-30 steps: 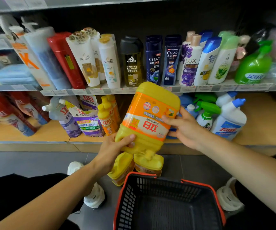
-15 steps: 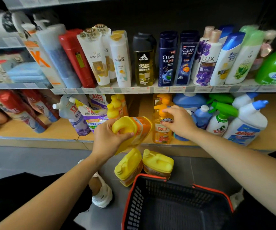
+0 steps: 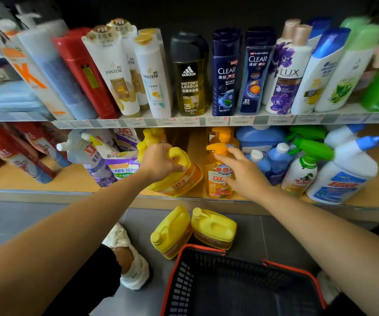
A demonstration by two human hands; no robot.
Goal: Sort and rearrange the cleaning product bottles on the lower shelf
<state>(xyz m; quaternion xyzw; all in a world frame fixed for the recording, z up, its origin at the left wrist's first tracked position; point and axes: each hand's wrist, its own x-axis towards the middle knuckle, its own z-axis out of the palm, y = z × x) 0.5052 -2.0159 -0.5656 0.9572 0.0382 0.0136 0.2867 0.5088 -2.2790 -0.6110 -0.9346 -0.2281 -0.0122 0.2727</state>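
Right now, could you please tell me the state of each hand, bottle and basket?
yellow jug: tilted at lower shelf front.
left hand: grips yellow jug's handle.
pump bottle: upright on lower shelf.
right hand: touches pump bottle.
floor jugs: capped, side by side.
basket: on the floor.

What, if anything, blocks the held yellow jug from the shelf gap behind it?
Nothing visible. The left hand holds the yellow jug tilted at the gap's mouth; the orange pump bottle, touched by the right hand, stands beside it.

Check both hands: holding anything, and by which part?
Left hand grips the yellow plastic jug by its moulded top handle. Right hand touches the orange pump bottle just below the pump; whether it grips cannot be told.
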